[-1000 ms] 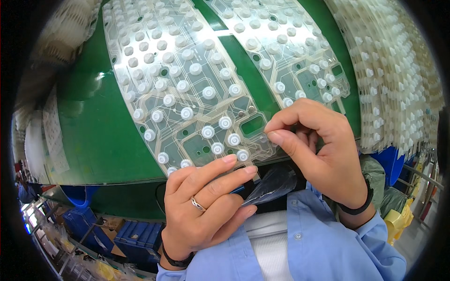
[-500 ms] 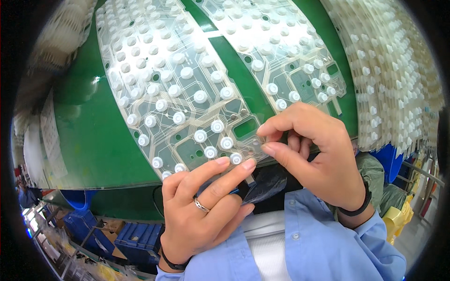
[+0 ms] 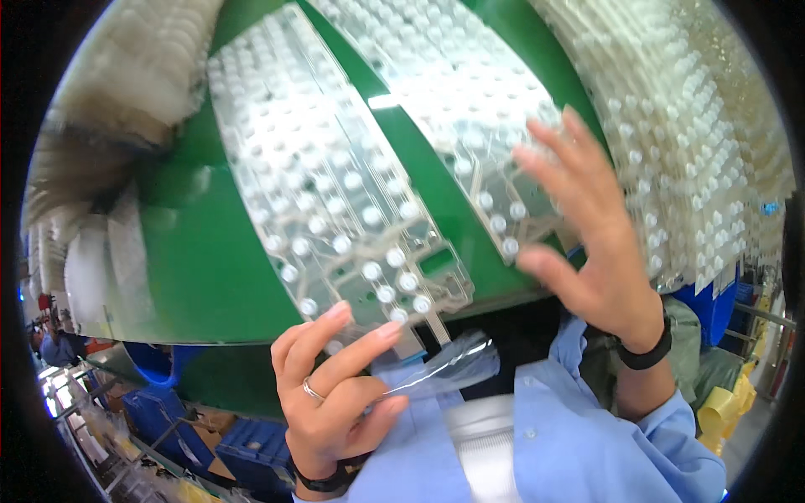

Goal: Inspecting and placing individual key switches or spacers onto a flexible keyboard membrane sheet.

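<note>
Two translucent keyboard membrane sheets with white rubber domes and printed traces lie side by side on the green table: the left sheet (image 3: pixel 352 218) and the right sheet (image 3: pixel 470 109). At the left sheet's near end is my left hand (image 3: pixel 335 390), two fingers stretched over its edge. The curled index finger and thumb of that hand appear closed on a clear plastic film (image 3: pixel 453 365), though the grip itself is partly hidden. Motion-blurred, my right hand (image 3: pixel 587 239) is over the near right part of the right sheet, fingers spread, holding nothing.
Tall rows of stacked dome sheets (image 3: pixel 671 142) stand along the right side. More blurred stacks (image 3: pixel 126 109) are at the far left of the green table (image 3: pixel 189 277). Below the table edge are blue bins (image 3: pixel 256 448) and a yellow bag (image 3: pixel 721 411).
My right hand has left the left sheet's corner, moved right and opened. My left hand has shifted slightly left and down; more of the clear film shows. The whole view has shifted.
</note>
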Motion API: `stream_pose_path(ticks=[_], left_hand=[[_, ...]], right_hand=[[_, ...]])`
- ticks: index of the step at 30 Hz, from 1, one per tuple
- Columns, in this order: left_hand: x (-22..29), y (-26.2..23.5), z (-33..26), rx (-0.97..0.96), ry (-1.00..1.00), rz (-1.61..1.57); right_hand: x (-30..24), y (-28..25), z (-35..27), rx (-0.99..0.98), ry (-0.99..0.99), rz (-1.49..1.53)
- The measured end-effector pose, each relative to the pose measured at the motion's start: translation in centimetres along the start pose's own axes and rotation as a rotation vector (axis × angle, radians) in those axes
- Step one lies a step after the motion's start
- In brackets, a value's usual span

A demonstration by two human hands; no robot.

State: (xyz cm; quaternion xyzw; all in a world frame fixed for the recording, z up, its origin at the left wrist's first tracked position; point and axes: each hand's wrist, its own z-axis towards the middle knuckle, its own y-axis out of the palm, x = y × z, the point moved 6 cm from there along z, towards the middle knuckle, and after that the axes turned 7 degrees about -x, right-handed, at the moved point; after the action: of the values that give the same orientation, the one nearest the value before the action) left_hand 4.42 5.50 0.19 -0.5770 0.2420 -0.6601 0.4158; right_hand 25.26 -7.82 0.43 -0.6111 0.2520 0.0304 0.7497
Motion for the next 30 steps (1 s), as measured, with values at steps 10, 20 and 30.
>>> stream_pose_path(ticks=[10,20,30], left_hand=[[1.1,1.7,0.4,-0.161,0.004,-0.090],[2.1,2.1,0.7,-0.094,0.090,-0.142],[3.5,-2.2,0.2,-0.059,0.220,-0.371]], right_hand=[[0.0,-0.7,-5.4,0.170,0.145,0.589],[-8.7,-2.2,-0.6,0.200,-0.199,0.185],[-7.7,-0.5,-3.1,0.036,-0.082,0.382]])
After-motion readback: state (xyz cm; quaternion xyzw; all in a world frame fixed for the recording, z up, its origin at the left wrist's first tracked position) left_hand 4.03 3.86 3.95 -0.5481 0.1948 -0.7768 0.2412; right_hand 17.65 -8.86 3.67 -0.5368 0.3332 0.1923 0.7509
